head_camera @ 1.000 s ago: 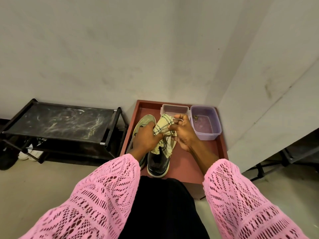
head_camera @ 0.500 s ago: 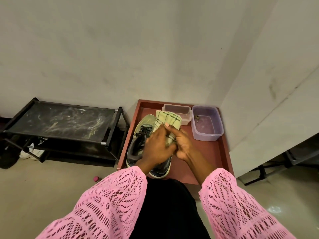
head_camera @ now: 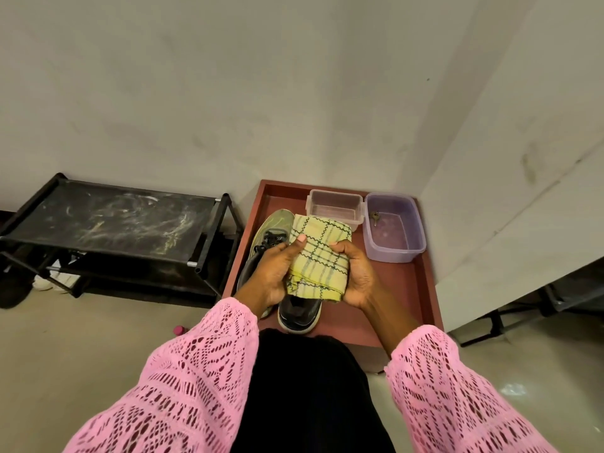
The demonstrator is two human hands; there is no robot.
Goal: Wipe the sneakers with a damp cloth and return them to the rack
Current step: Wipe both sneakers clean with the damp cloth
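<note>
A yellow checked cloth point(head_camera: 318, 253), folded flat, is held between both hands above a pair of sneakers. My left hand point(head_camera: 273, 273) grips its left edge with the thumb laid on top. My right hand point(head_camera: 354, 273) grips its right edge with curled fingers. The left sneaker point(head_camera: 273, 225) is olive-green with black laces. Of the right sneaker point(head_camera: 299, 313) only the black glossy heel shows below the cloth. Both stand on a red-brown tray point(head_camera: 402, 289) on the floor. The black shoe rack point(head_camera: 111, 223) stands to the left of the tray.
At the tray's back stand a small clear plastic box point(head_camera: 335, 207) and a purple tub point(head_camera: 392, 227) with water and a key in it. White walls close in behind and on the right. A small pink object point(head_camera: 179, 329) lies on the floor near the rack.
The cloth was bunched between my hands over the shoes. Now it is folded into a flat rectangle, and my hands have moved apart to its two sides.
</note>
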